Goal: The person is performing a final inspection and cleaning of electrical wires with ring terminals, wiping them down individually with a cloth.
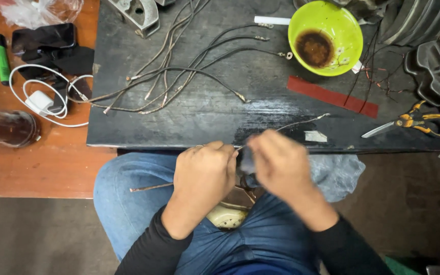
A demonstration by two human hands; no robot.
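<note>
Left hand point(203, 170) closed in a fist around a thin grey wire point(151, 187), gripped over the lap; one end sticking out to the left past the knuckles, the other running up and right onto the edge of the dark work board point(204, 114). Right hand point(280, 162) blurred, fingers pinched shut on something small and dark at the wire just beside the left hand — what exactly, impossible to tell. Both hands close together above blue jeans, with a crumpled clear plastic bag point(339, 173) just to the right.

Further out on the board: a loose bundle of similar wires point(179, 76) with metal terminals fanned across the middle, a strip of red tape point(332, 97), a lime-green bowl point(325, 36) with brown residue inside, and yellow-handled scissors point(411, 122) near the right edge. Off to the left on the wooden table point(42, 163) — a white charger with coiled cable point(42, 102), a black phone point(44, 36), a green marker point(0, 56).
</note>
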